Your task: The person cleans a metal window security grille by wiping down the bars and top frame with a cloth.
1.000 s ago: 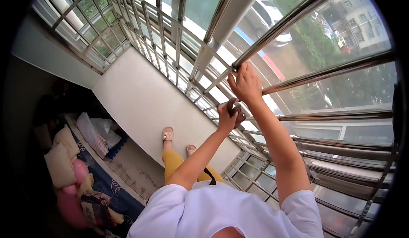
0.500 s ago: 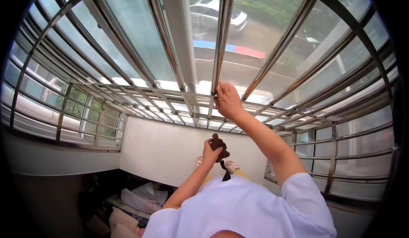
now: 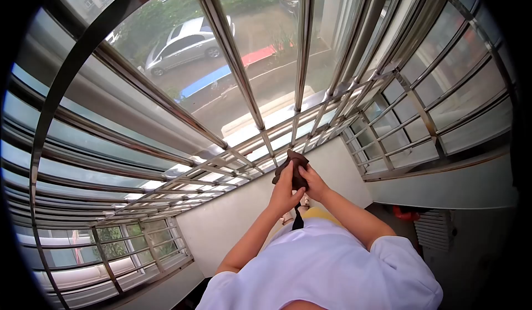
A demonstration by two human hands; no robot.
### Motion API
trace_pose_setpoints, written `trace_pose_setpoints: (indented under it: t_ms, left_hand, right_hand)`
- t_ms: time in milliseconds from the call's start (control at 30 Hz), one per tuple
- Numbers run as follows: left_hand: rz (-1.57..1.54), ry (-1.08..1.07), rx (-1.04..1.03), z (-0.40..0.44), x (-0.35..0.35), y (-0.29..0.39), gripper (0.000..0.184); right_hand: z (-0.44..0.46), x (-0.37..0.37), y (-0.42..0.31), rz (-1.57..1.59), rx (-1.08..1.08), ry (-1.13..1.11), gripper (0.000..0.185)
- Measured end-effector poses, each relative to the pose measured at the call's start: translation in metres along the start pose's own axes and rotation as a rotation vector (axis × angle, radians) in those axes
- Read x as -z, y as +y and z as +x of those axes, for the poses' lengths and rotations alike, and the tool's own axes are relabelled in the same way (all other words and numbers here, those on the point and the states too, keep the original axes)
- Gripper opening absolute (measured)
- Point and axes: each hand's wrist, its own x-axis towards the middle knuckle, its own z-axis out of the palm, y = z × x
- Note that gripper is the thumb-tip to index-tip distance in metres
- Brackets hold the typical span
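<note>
A crumpled dark brown cloth [image 3: 298, 181] is bunched up in front of my chest, low beside the window bars. My left hand [image 3: 285, 191] grips its left side with the fingers pointing up. From the right, my right hand [image 3: 315, 183] closes on the same cloth, its fingers bent over the edge. Just beyond the hands stands a metal window grille [image 3: 262, 122] of shiny upright bars, apart from both hands. Part of the cloth is hidden behind my fingers.
Metal bars enclose me on the left and right too. A pale panel [image 3: 221, 224] lies below the grille. Under a ledge at lower right are a red object [image 3: 405, 214] and a white ribbed item [image 3: 434, 229]. Outside, a silver car [image 3: 185, 46] stands on the ground.
My right hand has left the grille bar and come down onto the cloth, joining my left hand. The view has swung toward the right.
</note>
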Motion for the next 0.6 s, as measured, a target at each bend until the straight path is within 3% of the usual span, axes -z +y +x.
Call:
trace_pose_setpoints:
  t_ms: [67,133,233,300,367,400,467,533,600]
  left_hand:
    - [0.312,-0.02,-0.067,0.024,0.014,0.013,0.06]
    - [0.493,0.012,-0.182,0.05,0.03,0.037,0.04]
    - [0.492,0.264,-0.36,0.099,0.047,0.069,0.048]
    - [0.44,0.369,-0.365,0.139,0.054,0.072,0.07]
    - [0.222,0.45,-0.406,0.172,0.059,0.097,0.082]
    - [0.121,0.465,-0.435,0.19,0.063,0.097,0.079]
    - [-0.351,0.345,-0.461,0.215,0.069,0.123,0.06]
    - [-0.567,0.231,-0.55,0.232,0.078,0.14,0.024]
    - [-0.679,0.097,-0.602,0.246,0.081,0.14,0.022]
  right_hand:
    - [0.009,0.011,-0.006,0.176,0.027,0.072,0.037]
    - [0.009,0.029,-0.009,0.165,0.038,0.118,0.036]
    - [0.009,0.061,-0.007,0.218,0.006,0.242,0.037]
    - [0.012,0.081,-0.003,0.265,0.011,0.272,0.035]
    - [0.018,0.093,-0.003,0.274,0.056,0.29,0.035]
    - [0.024,0.098,-0.004,0.255,0.072,0.294,0.034]
    - [0.039,0.101,-0.007,0.182,0.127,0.325,0.035]
    - [0.057,0.098,-0.01,0.086,0.172,0.387,0.036]
    - [0.072,0.086,-0.013,-0.065,0.2,0.463,0.039]
